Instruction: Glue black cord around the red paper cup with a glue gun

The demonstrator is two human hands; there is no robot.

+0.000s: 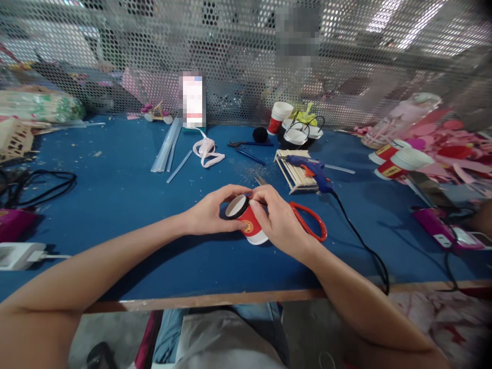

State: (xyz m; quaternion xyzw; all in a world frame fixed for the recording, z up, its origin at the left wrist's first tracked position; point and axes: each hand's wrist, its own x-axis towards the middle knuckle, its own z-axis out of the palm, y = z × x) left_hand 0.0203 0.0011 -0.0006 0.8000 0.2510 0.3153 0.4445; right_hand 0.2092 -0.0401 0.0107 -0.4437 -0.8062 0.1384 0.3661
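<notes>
A red and white paper cup [257, 237] with a black band round its rim lies tilted between my hands, its mouth toward the left. My left hand [213, 210] is wrapped round the rim side, its thumb on the round gold emblem. On the other side my right hand [279, 220] pinches at the black rim and rests against the cup wall. Whether a small piece sits in that pinch is hidden. Red-handled scissors [321, 225] lie beside and partly under my right hand, with the blade tip showing past my fingers.
A blue glue gun [313, 168] rests on a wooden stick stand [294, 179], its cord running to the front edge. Behind are pliers [251, 148], white ribbon [207, 151], glue sticks [167, 146] and a lit phone [193, 100]. More cups [402, 159] lie at right.
</notes>
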